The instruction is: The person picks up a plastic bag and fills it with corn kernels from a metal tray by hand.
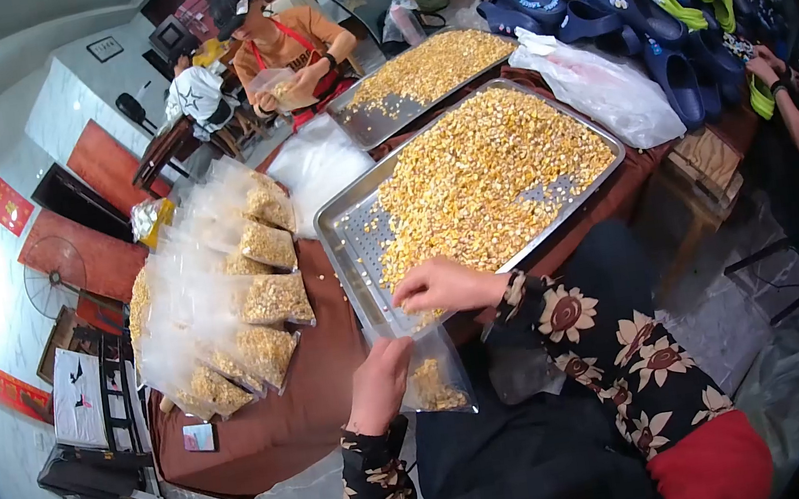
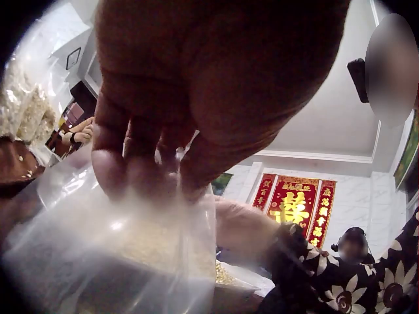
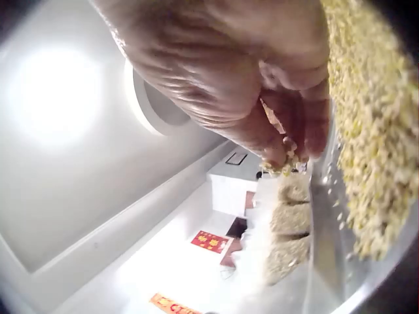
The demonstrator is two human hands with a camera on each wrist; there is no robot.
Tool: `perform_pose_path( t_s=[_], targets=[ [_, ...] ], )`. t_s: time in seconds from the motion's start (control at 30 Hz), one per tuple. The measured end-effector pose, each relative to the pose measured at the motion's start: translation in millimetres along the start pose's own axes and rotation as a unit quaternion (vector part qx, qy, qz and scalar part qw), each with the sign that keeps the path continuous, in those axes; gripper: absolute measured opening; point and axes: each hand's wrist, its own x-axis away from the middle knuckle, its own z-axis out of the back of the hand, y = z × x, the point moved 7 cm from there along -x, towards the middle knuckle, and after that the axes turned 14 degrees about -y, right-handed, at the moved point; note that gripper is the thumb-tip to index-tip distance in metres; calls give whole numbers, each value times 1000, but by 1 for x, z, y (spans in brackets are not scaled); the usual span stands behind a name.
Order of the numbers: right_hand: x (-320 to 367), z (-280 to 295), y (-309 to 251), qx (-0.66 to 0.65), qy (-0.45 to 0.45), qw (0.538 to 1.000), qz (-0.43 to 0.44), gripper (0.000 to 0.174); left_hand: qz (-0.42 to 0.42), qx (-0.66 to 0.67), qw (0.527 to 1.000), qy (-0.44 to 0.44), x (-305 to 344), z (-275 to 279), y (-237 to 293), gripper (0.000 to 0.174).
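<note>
My left hand (image 1: 380,383) pinches the rim of a clear plastic bag (image 1: 446,356), which hangs at the tray's near corner with a small amount of yellow grain (image 1: 430,385) in its bottom. In the left wrist view, the cloudy bag (image 2: 163,261) hangs below the curled fingers (image 2: 108,167). Just above the bag's mouth is my right hand (image 1: 450,285), its fingers curled inward. The right wrist view shows a few grain pieces (image 3: 285,167) held at its fingertips. A large heap of yellow grain (image 1: 491,177) fills most of the near metal tray (image 1: 351,246).
Several filled bags (image 1: 270,297) stand in rows at left, near a phone (image 1: 199,437). Empty bags (image 1: 320,164) lie behind them. Beyond is a second tray (image 1: 364,130) of grain; a person (image 1: 293,51) there holds a bag. Slippers (image 1: 629,2) pile up at right beside white plastic (image 1: 596,92).
</note>
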Motion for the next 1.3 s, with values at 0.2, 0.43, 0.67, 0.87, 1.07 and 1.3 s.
perform_pose_path(
  t_s=[0.2,0.43,0.67,0.87,1.07,1.3],
  targets=[
    [-7,-39,2,137,-86,986,29,21,0,-7,1000,-6,1,-1,1,10],
    [-5,-39,0,144,-202,969,-2,22,-4,-2,1000,1,3,-1,0,11],
    [0,17,53,367,55,928,-35,24,-17,-1,1000,14,3,0,-1,10],
    [16,35,81,376,69,915,-132,22,0,-3,1000,8,3,-1,-2,9],
    [19,56,81,350,171,918,-73,18,-2,-10,1000,7,4,-1,-3,9],
    [28,71,86,329,218,914,-90,19,-2,-9,1000,-5,7,-1,-5,15]
  ],
)
